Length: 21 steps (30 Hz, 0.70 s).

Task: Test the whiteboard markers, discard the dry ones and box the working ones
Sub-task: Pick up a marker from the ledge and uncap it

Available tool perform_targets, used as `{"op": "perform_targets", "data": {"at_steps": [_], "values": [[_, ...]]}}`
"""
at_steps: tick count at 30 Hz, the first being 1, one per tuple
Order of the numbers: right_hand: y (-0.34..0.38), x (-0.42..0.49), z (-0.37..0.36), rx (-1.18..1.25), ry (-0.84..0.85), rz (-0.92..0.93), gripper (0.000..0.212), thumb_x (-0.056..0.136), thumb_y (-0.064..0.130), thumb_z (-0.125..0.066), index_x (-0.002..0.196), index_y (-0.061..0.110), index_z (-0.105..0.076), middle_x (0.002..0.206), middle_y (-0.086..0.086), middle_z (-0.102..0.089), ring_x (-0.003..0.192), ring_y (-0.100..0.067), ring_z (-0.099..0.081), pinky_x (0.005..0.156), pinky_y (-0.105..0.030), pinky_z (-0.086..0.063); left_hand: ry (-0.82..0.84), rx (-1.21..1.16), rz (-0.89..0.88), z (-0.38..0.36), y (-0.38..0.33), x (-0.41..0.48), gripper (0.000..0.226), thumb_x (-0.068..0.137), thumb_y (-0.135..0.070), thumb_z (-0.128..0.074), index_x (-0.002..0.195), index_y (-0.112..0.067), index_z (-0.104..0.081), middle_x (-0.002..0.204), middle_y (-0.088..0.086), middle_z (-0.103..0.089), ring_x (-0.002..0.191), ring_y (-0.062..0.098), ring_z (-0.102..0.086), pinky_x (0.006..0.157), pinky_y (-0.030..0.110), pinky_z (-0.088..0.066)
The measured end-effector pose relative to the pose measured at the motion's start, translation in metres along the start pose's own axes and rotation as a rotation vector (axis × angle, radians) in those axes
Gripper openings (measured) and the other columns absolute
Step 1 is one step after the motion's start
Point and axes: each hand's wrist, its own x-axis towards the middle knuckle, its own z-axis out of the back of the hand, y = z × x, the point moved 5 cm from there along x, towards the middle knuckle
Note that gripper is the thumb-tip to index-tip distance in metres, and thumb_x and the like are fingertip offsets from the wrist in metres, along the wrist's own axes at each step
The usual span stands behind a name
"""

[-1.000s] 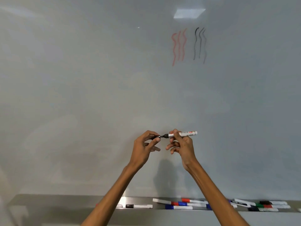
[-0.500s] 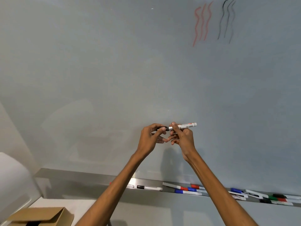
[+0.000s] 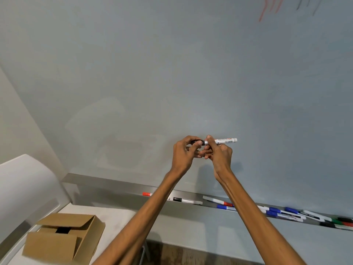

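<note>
My right hand (image 3: 217, 152) pinches a white whiteboard marker (image 3: 225, 140) by its barrel and holds it level in front of the whiteboard (image 3: 172, 73). My left hand (image 3: 184, 152) grips the black cap (image 3: 196, 142) at the marker's left end; the cap sits against the barrel. Several more markers (image 3: 277, 213) with black, red, blue and green caps lie in the metal tray (image 3: 118, 183) under the board. A brown cardboard box (image 3: 63, 238) with partly open flaps stands at the lower left.
Red wavy test lines (image 3: 269, 8) and black ones (image 3: 307, 5) mark the board's top right. The box rests on a white table (image 3: 118, 217), and a white chair back (image 3: 24, 188) rises at the left edge.
My left hand has brought the black cap onto the marker's tip. The view has swung down and left, so the test lines slid to the top right and the box came into sight.
</note>
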Motion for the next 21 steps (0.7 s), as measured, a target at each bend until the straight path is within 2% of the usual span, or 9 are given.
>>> {"op": "perform_targets", "data": {"at_steps": [3,6,9,12,15,18,21], "values": [[-0.014,-0.003,-0.005,0.027,0.015,-0.045,0.025,0.096,0.022,-0.063,0.083,0.001,-0.068,0.058,-0.004,-0.064,0.049,-0.011,-0.062,0.048,-0.020,-0.049,0.035,0.053,-0.020,0.010,0.007,-0.003,0.016,0.095,-0.016,-0.064,0.099,-0.003,-0.072,0.090,0.007,-0.071,0.070,0.021,-0.071,0.059,0.032,-0.061],[-0.038,-0.007,-0.011,0.013,0.071,-0.148,0.027,0.095,0.029,-0.064,0.092,0.002,-0.070,0.069,-0.009,-0.069,0.058,-0.018,-0.067,0.051,-0.021,-0.051,0.155,0.137,-0.001,0.031,0.021,-0.003,0.018,0.094,-0.021,-0.066,0.102,-0.006,-0.071,0.092,0.006,-0.071,0.066,0.019,-0.072,0.061,0.035,-0.061],[-0.062,-0.013,-0.021,-0.053,0.146,-0.245,0.032,0.095,0.038,-0.063,0.102,0.008,-0.072,0.081,-0.006,-0.073,0.064,-0.017,-0.069,0.053,-0.021,-0.051,0.266,0.292,0.014,0.057,0.038,-0.001,0.020,0.094,-0.029,-0.066,0.103,-0.012,-0.070,0.097,0.001,-0.072,0.065,0.016,-0.072,0.063,0.038,-0.061],[-0.083,-0.015,-0.030,-0.102,0.180,-0.286,0.031,0.094,0.041,-0.064,0.106,0.014,-0.073,0.089,-0.006,-0.075,0.067,-0.019,-0.070,0.054,-0.022,-0.050,0.270,0.342,0.063,0.085,0.059,-0.003,0.015,0.093,-0.030,-0.068,0.101,-0.017,-0.070,0.095,-0.002,-0.073,0.068,0.015,-0.073,0.063,0.038,-0.060],[-0.101,-0.011,-0.030,-0.128,0.158,-0.294,0.022,0.092,0.032,-0.068,0.104,0.014,-0.072,0.089,-0.004,-0.075,0.066,-0.017,-0.070,0.053,-0.021,-0.050,0.231,0.370,0.124,0.117,0.085,-0.008,0.011,0.091,-0.028,-0.069,0.098,-0.020,-0.071,0.092,-0.003,-0.073,0.070,0.014,-0.073,0.063,0.036,-0.059],[-0.125,-0.008,-0.034,-0.239,0.208,-0.282,0.014,0.091,0.022,-0.070,0.102,0.013,-0.071,0.088,-0.006,-0.073,0.063,-0.013,-0.070,0.053,-0.021,-0.050,0.265,0.473,0.179,0.140,0.115,-0.016,0.014,0.089,-0.032,-0.070,0.099,-0.023,-0.074,0.091,-0.008,-0.074,0.072,0.008,-0.072,0.068,0.039,-0.060],[-0.161,-0.003,-0.044,-0.424,0.286,-0.234,0.010,0.092,0.015,-0.068,0.101,0.013,-0.072,0.089,-0.006,-0.073,0.070,-0.014,-0.071,0.064,-0.026,-0.053,0.267,0.595,0.224,0.158,0.148,-0.026,0.015,0.088,-0.032,-0.072,0.102,-0.027,-0.074,0.091,-0.013,-0.074,0.077,0.001,-0.070,0.076,0.036,-0.058]]}}
